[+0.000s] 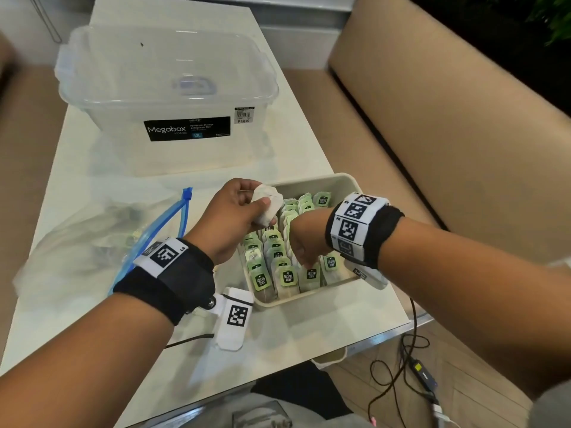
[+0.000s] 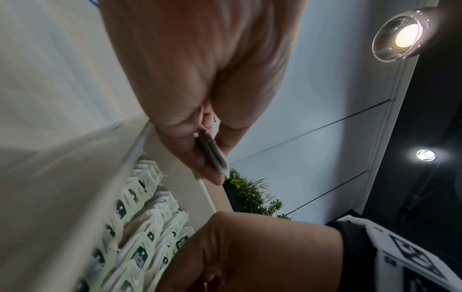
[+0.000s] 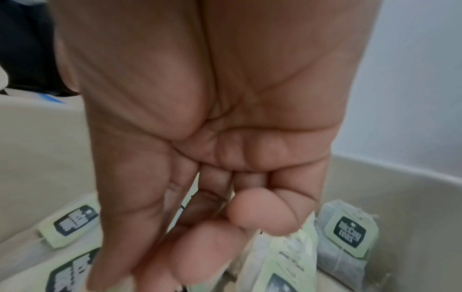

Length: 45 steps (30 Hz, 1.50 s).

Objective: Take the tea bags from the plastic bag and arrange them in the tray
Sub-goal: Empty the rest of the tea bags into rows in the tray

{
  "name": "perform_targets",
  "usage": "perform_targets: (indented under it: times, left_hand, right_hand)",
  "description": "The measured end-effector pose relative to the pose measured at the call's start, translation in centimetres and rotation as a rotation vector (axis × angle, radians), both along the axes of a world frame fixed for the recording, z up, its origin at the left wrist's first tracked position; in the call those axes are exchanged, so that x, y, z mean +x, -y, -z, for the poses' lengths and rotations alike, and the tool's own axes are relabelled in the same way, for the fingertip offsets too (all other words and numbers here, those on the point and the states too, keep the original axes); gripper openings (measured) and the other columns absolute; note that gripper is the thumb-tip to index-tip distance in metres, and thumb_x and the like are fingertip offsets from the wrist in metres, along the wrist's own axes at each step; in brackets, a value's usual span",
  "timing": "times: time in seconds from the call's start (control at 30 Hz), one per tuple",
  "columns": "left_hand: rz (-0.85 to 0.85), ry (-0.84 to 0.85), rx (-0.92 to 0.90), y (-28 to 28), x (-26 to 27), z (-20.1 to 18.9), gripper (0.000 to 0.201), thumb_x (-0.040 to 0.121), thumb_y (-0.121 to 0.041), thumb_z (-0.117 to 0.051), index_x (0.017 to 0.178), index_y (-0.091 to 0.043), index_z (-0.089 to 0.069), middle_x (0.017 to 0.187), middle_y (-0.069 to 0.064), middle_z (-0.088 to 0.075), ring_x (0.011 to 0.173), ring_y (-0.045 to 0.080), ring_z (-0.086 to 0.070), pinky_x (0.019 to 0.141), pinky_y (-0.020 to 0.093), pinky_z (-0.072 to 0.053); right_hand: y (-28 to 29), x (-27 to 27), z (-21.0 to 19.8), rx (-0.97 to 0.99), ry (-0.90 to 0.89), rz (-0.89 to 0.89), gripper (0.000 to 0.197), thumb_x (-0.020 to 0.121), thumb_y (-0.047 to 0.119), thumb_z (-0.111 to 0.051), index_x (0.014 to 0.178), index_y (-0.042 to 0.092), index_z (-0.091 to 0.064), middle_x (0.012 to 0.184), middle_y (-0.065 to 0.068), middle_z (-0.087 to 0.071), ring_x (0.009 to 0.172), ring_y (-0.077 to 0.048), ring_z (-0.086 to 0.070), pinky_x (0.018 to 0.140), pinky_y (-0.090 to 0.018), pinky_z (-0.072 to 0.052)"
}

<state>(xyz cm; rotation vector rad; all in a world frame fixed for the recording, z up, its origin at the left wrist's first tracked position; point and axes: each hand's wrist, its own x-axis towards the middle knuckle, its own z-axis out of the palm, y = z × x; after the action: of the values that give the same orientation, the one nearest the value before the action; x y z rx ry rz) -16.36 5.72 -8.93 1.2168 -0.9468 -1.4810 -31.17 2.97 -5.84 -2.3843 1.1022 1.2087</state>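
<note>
My left hand (image 1: 247, 208) hovers over the far left corner of the beige tray (image 1: 343, 182) and grips a small stack of white tea bags (image 1: 268, 206). In the left wrist view, thumb and fingers (image 2: 185, 146) pinch that stack (image 2: 215, 154) edge-on. Rows of green-labelled tea bags (image 1: 272, 257) stand upright in the tray. My right hand (image 1: 304, 257) reaches down into the near right part of the tray. Its curled fingertips (image 3: 262, 209) pinch the top of one tea bag (image 3: 287, 256). The clear zip bag (image 1: 102, 239) with a blue zipper lies to the left of the tray.
A clear Megabox storage box (image 1: 167, 88) stands at the far end of the white table (image 1: 309, 332). A beige bench (image 1: 448, 134) runs along the right. Cables lie on the floor at lower right. A plant and ceiling lamps show in the left wrist view.
</note>
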Motion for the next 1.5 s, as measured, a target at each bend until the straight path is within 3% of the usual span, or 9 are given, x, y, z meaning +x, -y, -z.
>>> perform_targets:
  times: [0.1, 0.33, 0.53, 0.73, 0.83, 0.93, 1.07, 1.3, 1.5]
  left_hand:
    - [-0.004, 0.008, -0.002, 0.0, -0.1, 0.1, 0.020, 0.094, -0.004, -0.058, 0.112, -0.010, -0.052, 0.109, 0.011, -0.067, 0.086, 0.019, -0.069, 0.069, 0.030, -0.059]
    - [-0.006, 0.005, -0.020, -0.1, -0.3, -0.2, 0.023, 0.089, -0.002, -0.064, 0.106, -0.014, -0.054, 0.107, 0.010, -0.067, 0.088, 0.020, -0.068, 0.070, 0.033, -0.060]
    - [-0.012, -0.011, -0.061, -0.3, -0.6, -0.3, 0.028, 0.084, -0.002, -0.071, 0.104, -0.015, -0.057, 0.110, 0.012, -0.069, 0.097, 0.024, -0.068, 0.066, 0.030, -0.057]
    - [0.013, -0.021, -0.073, -0.3, -0.5, -0.3, 0.015, 0.088, -0.005, -0.067, 0.098, -0.013, -0.059, 0.102, 0.011, -0.070, 0.088, 0.019, -0.068, 0.064, 0.028, -0.057]
    - [0.029, -0.048, -0.039, 0.0, -0.4, -0.1, 0.008, 0.095, -0.007, -0.058, 0.103, -0.008, -0.058, 0.099, 0.010, -0.068, 0.087, 0.019, -0.066, 0.068, 0.031, -0.058]
    - [0.048, -0.054, -0.027, 0.1, -0.3, 0.0, 0.012, 0.096, -0.006, -0.056, 0.107, -0.005, -0.058, 0.097, 0.010, -0.069, 0.086, 0.020, -0.066, 0.070, 0.032, -0.057]
    - [0.068, -0.057, -0.021, 0.2, -0.1, 0.1, 0.012, 0.095, -0.006, -0.056, 0.107, -0.003, -0.058, 0.095, 0.009, -0.070, 0.084, 0.019, -0.067, 0.073, 0.032, -0.058]
    - [0.059, -0.110, 0.030, 0.3, 0.0, -0.2, 0.009, 0.100, -0.012, -0.051, 0.093, -0.009, -0.056, 0.094, 0.007, -0.064, 0.081, 0.016, -0.065, 0.065, 0.025, -0.057]
    - [0.045, -0.087, 0.031, 0.2, -0.2, -0.4, 0.010, 0.100, -0.014, -0.050, 0.094, -0.007, -0.056, 0.104, 0.010, -0.059, 0.088, 0.018, -0.061, 0.066, 0.024, -0.057]
  right_hand:
    - [0.7, -0.3, -0.5, -0.026, 0.116, 0.117, 0.014, 0.084, 0.014, -0.067, 0.096, 0.017, -0.075, 0.095, 0.002, -0.074, 0.070, -0.014, -0.063, 0.063, -0.024, -0.052]
    - [2.8, -2.6, -4.6, -0.175, 0.430, 0.398, 0.011, 0.088, 0.018, -0.062, 0.091, 0.021, -0.073, 0.079, 0.006, -0.073, 0.065, -0.012, -0.069, 0.072, -0.032, -0.060]
    - [2.2, -2.5, -7.0, -0.176, 0.746, 0.591, 0.021, 0.088, 0.041, -0.064, 0.089, 0.020, -0.070, 0.076, 0.005, -0.073, 0.061, -0.008, -0.067, 0.066, -0.029, -0.058]
    - [1.7, -2.1, -5.9, -0.108, 0.891, 0.682, 0.014, 0.082, 0.017, -0.073, 0.094, 0.017, -0.066, 0.070, 0.001, -0.072, 0.056, -0.004, -0.066, 0.060, -0.033, -0.056]
    - [1.5, -2.4, -6.2, -0.080, 0.953, 0.652, 0.012, 0.084, 0.011, -0.069, 0.096, 0.011, -0.064, 0.067, -0.001, -0.070, 0.050, -0.001, -0.061, 0.054, -0.021, -0.049]
    - [1.2, -2.6, -6.8, -0.016, 0.954, 0.567, 0.013, 0.086, 0.007, -0.066, 0.098, 0.011, -0.071, 0.079, -0.009, -0.073, 0.060, -0.001, -0.063, 0.064, -0.018, -0.050]
    - [1.0, -2.7, -7.0, -0.031, 0.921, 0.489, 0.024, 0.081, 0.007, -0.071, 0.101, 0.020, -0.075, 0.088, 0.000, -0.075, 0.079, -0.012, -0.068, 0.078, -0.022, -0.052]
    - [2.0, -3.3, -7.9, -0.181, 0.918, 0.505, 0.014, 0.081, 0.013, -0.074, 0.095, 0.014, -0.074, 0.075, 0.000, -0.073, 0.067, -0.008, -0.065, 0.068, -0.016, -0.049]
    - [4.1, -4.8, -8.0, -0.408, 0.497, 0.363, 0.017, 0.085, 0.018, -0.069, 0.101, 0.015, -0.072, 0.093, -0.003, -0.072, 0.075, -0.014, -0.060, 0.070, -0.024, -0.045]
